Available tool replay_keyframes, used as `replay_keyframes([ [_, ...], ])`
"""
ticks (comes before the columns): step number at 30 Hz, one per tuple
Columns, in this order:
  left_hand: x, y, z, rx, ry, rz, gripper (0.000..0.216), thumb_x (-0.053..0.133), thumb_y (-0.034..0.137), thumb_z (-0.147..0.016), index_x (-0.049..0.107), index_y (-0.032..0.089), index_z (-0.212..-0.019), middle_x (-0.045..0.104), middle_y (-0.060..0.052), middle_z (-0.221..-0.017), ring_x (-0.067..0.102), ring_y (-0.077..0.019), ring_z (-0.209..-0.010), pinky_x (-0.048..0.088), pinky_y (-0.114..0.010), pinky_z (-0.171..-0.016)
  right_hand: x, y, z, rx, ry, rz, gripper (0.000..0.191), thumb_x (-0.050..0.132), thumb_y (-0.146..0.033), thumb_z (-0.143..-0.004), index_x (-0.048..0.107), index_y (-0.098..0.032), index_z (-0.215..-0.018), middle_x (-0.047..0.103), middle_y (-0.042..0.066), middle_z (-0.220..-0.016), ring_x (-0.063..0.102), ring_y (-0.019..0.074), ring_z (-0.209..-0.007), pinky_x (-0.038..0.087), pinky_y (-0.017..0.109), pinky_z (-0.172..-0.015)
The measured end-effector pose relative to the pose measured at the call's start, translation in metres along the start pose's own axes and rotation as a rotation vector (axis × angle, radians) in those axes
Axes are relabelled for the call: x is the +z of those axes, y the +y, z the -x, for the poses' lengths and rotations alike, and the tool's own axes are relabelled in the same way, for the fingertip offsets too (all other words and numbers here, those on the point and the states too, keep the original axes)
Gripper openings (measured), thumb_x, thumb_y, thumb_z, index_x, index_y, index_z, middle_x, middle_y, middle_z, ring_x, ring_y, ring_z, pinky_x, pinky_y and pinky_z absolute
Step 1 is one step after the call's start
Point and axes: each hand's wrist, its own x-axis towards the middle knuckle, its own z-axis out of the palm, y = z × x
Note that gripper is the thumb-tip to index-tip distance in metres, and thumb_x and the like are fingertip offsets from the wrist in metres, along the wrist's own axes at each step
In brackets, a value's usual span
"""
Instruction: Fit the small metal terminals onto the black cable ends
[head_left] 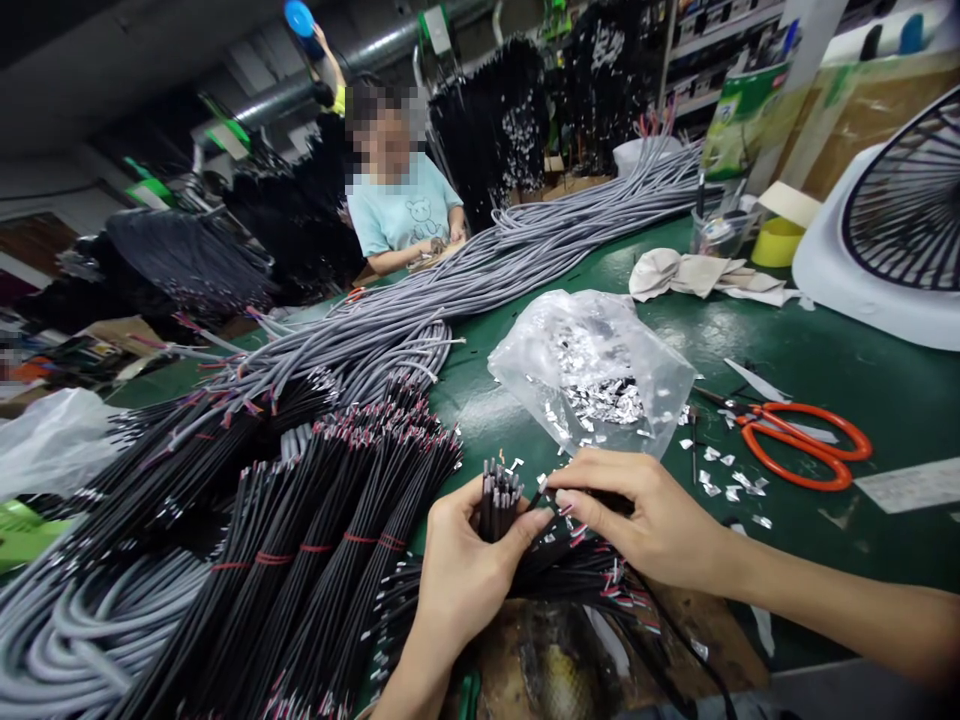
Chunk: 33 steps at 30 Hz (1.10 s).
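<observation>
By the table's [900, 425] near edge, your left hand [465, 570] clamps a black cable bundle [495, 512]; loosening could spill it while your right hand [649, 510] pinches one cable end [540, 488].

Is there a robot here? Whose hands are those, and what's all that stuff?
No robot! A person wears a camera on their head, so you look down at their own bare hands. The left hand holds a bundle of thin black wires. The right hand's fingertips are beside it; what they pinch is too small to tell. On the green table lie long gray cables, a clear plastic bag of shiny bits, and orange-handled scissors. Another person sits across.
</observation>
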Motion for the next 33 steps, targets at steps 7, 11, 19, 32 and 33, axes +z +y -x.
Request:
replay_keyframes([
  [7,-0.004,0.0,-0.001,-0.052,-0.157,0.092,0.025,0.065,0.032,-0.072,0.06,0.011,-0.061,0.048,0.002,-0.053,0.04,-0.009,-0.052,0.034,-0.02,-0.048,-0.003,0.001,0.002,0.011,0.001,-0.001,0.018,0.05,-0.021,-0.087,0.067,-0.015,-0.09,0.063,0.004,-0.078,0.056,0.0126,-0.071,0.042,0.026,-0.066],
  [11,-0.007,0.004,0.001,-0.087,-0.271,0.18,0.03,0.062,0.037,-0.074,0.058,0.011,-0.06,0.048,0.001,-0.053,0.04,-0.0093,-0.05,0.034,-0.02,-0.047,-0.006,0.0,-0.001,0.045,0.031,-0.087,0.016,0.059,-0.024,-0.081,0.065,-0.016,-0.094,0.06,0.004,-0.082,0.055,0.0129,-0.073,0.042,0.026,-0.066],
  [19,0.001,0.008,0.005,-0.032,-0.216,0.066,0.018,0.068,0.026,-0.067,0.057,0.013,-0.061,0.048,0.002,-0.056,0.04,-0.0096,-0.053,0.034,-0.02,-0.049,0.002,0.002,-0.002,0.146,-0.022,-0.176,0.014,0.055,-0.022,-0.082,0.052,-0.016,-0.07,0.051,-0.001,-0.067,0.047,0.0111,-0.063,0.038,0.023,-0.057],
  [32,0.002,0.002,-0.002,-0.066,-0.211,0.02,0.032,0.062,0.038,-0.073,0.055,0.013,-0.055,0.043,0.004,-0.05,0.036,-0.0087,-0.047,0.028,-0.02,-0.044,-0.014,0.013,-0.012,0.29,0.241,-0.143,0.016,0.06,-0.028,-0.077,0.059,-0.016,-0.088,0.049,-0.001,-0.068,0.042,0.0101,-0.056,0.037,0.023,-0.051],
  [33,0.003,0.001,-0.002,-0.064,-0.226,0.015,0.03,0.062,0.038,-0.073,0.056,0.012,-0.057,0.046,0.003,-0.051,0.038,-0.0093,-0.048,0.029,-0.021,-0.045,-0.012,0.011,-0.011,0.272,0.168,-0.147,0.017,0.061,-0.029,-0.077,0.061,-0.015,-0.087,0.049,-0.001,-0.067,0.041,0.0098,-0.055,0.036,0.022,-0.049],
])
